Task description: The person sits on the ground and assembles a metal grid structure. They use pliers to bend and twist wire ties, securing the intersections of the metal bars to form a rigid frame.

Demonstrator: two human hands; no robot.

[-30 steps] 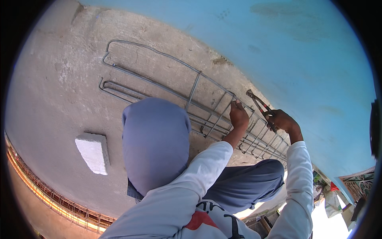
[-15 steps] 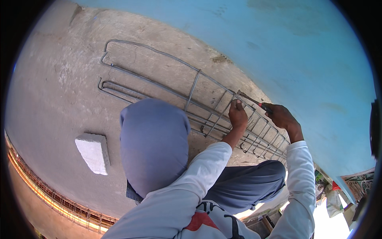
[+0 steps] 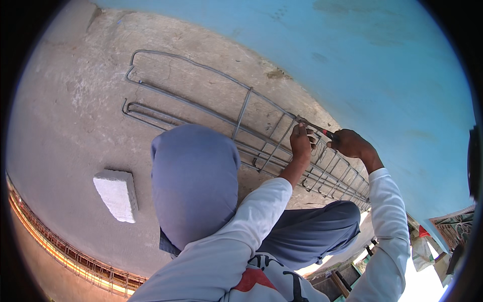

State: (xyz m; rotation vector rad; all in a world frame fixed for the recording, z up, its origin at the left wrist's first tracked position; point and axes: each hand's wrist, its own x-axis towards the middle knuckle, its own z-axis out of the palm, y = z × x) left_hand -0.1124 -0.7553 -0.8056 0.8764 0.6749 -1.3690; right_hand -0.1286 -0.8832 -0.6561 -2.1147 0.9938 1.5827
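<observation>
A long rebar cage (image 3: 241, 113) of grey steel bars and stirrups lies across the ground in front of my knees. My right hand (image 3: 352, 144) is closed around the red-and-black handle of slim metal pincers (image 3: 316, 127). Their head meets the cage's far top bar at a stirrup corner. Just left of the pincers, my left hand (image 3: 301, 142) has its fingertips at that same joint. Its fingers are curled, and thin tie wire (image 3: 320, 155) loops out beside them over the bars. The exact grip on the wire is partly hidden.
A white block (image 3: 116, 195) rests on the concrete floor (image 3: 70, 131) to my left. A blue wall (image 3: 392, 75) rises close beyond the cage. More reinforcing bars (image 3: 75, 251) run along the lower left edge. Assorted items (image 3: 427, 246) stand at the lower right.
The pincers' head has shifted slightly left onto the bar joint. My left hand has risen toward it, its fingers loosening somewhat. My right forearm has swung a little to the right.
</observation>
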